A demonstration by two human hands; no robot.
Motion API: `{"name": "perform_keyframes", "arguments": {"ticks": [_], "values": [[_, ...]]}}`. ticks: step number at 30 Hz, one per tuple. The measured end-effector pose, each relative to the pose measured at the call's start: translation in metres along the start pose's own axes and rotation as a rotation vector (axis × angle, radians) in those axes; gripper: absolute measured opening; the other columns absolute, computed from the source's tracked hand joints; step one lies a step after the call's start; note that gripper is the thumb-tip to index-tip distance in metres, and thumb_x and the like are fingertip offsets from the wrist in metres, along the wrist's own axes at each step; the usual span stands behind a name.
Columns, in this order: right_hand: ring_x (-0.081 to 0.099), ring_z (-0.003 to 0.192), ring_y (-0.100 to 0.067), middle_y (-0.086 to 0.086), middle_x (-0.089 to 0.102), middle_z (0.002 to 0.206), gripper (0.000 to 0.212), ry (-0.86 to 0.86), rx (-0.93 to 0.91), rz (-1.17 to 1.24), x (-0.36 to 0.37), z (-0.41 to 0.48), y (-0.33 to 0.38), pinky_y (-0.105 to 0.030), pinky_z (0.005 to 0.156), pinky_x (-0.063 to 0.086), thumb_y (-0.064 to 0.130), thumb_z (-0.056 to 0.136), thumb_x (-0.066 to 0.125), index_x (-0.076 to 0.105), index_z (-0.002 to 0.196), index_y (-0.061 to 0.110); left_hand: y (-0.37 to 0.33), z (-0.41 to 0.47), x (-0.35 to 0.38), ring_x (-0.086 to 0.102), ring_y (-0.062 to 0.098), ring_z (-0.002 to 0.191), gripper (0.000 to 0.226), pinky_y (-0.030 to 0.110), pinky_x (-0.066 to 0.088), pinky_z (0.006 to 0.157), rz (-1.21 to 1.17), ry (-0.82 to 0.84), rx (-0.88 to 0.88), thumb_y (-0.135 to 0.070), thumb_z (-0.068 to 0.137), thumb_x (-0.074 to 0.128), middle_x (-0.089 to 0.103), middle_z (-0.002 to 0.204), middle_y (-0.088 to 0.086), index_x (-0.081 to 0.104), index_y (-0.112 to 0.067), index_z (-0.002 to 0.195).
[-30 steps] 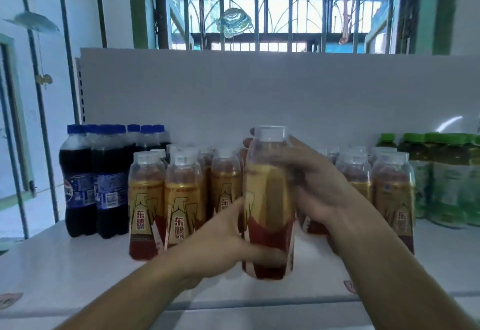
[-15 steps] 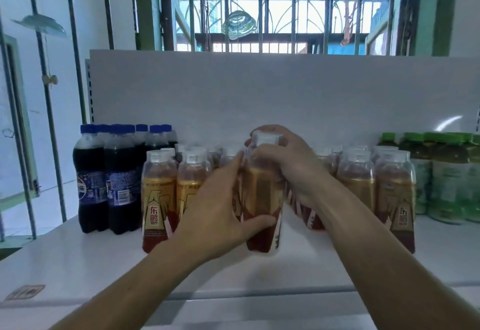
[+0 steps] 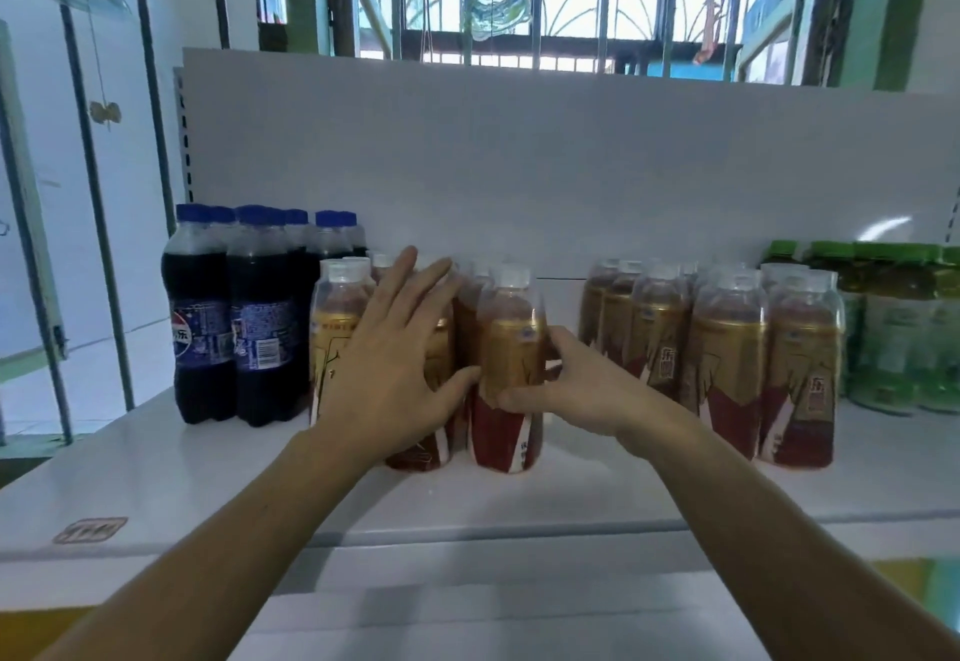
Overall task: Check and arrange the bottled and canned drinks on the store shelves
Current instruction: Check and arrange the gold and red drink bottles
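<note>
A gold-and-red energy drink bottle (image 3: 509, 374) with a clear cap stands upright on the white shelf (image 3: 208, 473), at the right end of the left cluster of the same bottles (image 3: 337, 327). My right hand (image 3: 576, 395) grips its lower right side, thumb across the front. My left hand (image 3: 395, 353) lies with straight, spread fingers against the neighbouring bottles, its thumb touching the held bottle's left side. A gap separates this cluster from a second group of gold-and-red bottles (image 3: 727, 359) to the right.
Dark cola bottles with blue caps (image 3: 234, 317) stand at the shelf's left. Green-capped tea bottles (image 3: 893, 327) fill the far right. A white back panel (image 3: 519, 166) rises behind the rows. A price sticker (image 3: 88, 530) sits on the front edge.
The bottle I held raised in both hands has come down onto the shelf beside the left cluster. My left hand let go and spread flat; my right hand slid from the cap to the lower side.
</note>
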State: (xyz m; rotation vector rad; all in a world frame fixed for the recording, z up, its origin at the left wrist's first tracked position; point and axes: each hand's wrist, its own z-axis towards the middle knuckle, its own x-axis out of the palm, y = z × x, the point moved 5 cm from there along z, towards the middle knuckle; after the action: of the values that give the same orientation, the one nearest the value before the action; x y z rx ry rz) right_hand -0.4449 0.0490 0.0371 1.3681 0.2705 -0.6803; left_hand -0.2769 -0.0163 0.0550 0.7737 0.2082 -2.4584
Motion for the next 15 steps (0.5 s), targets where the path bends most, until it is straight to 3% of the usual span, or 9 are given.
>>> {"name": "perform_keyframes", "arguments": {"ticks": [3,5,7,10,11,15], "values": [[0.064,0.103,-0.015,0.011,0.059,0.109,0.081,-0.052,0.061,-0.062,0.005,-0.004,-0.012,-0.036,0.092,0.055,0.030,0.080,0.084,0.035,0.145,0.031,0.002,-0.003,0.001,-0.001,0.011,0.153,0.079,0.032,-0.001,0.121,-0.061,-0.040,-0.008,-0.045,0.087,0.068,0.026,0.162,0.000,0.034,-0.017,0.153],[0.064,0.105,-0.018,0.010,0.058,0.110,0.079,-0.080,0.058,-0.022,0.011,0.002,-0.011,-0.043,0.097,0.055,0.026,0.080,0.083,0.037,0.145,0.029,0.003,-0.004,0.001,0.000,0.011,0.153,0.075,0.027,-0.004,0.121,-0.072,-0.045,0.015,-0.049,0.087,0.061,0.030,0.160,0.000,0.038,-0.017,0.150],[0.063,0.105,-0.017,0.009,0.058,0.109,0.075,-0.084,0.038,0.024,0.020,0.007,-0.008,-0.040,0.096,0.056,0.020,0.081,0.082,0.039,0.143,0.024,0.003,-0.005,0.000,0.001,0.012,0.154,0.074,0.025,-0.004,0.121,-0.084,-0.042,0.033,-0.055,0.085,0.052,0.034,0.158,-0.001,0.041,-0.018,0.148],[0.057,0.095,-0.008,0.011,0.054,0.105,0.077,-0.124,-0.011,-0.073,0.030,0.008,-0.002,-0.020,0.076,0.051,0.015,0.075,0.086,0.037,0.133,0.022,0.004,-0.005,-0.002,0.004,0.017,0.154,0.073,0.038,0.007,0.122,-0.045,-0.014,0.059,-0.057,0.083,0.048,0.037,0.157,-0.001,0.044,-0.019,0.146],[0.056,0.097,-0.010,0.009,0.055,0.108,0.083,-0.134,-0.024,-0.095,0.033,0.008,-0.002,-0.020,0.075,0.049,0.014,0.072,0.087,0.034,0.136,0.021,0.004,-0.005,-0.002,0.005,0.019,0.154,0.072,0.041,0.009,0.122,-0.024,-0.004,0.067,-0.057,0.083,0.047,0.038,0.157,0.000,0.046,-0.020,0.145],[0.058,0.113,-0.019,0.001,0.057,0.122,0.095,-0.151,-0.039,-0.101,0.034,0.004,-0.003,-0.035,0.093,0.054,0.016,0.069,0.090,0.032,0.143,0.016,-0.002,-0.005,0.001,0.009,0.027,0.154,0.065,0.051,0.014,0.122,0.057,0.021,0.061,-0.057,0.083,0.043,0.041,0.155,0.003,0.056,-0.022,0.136]]}}
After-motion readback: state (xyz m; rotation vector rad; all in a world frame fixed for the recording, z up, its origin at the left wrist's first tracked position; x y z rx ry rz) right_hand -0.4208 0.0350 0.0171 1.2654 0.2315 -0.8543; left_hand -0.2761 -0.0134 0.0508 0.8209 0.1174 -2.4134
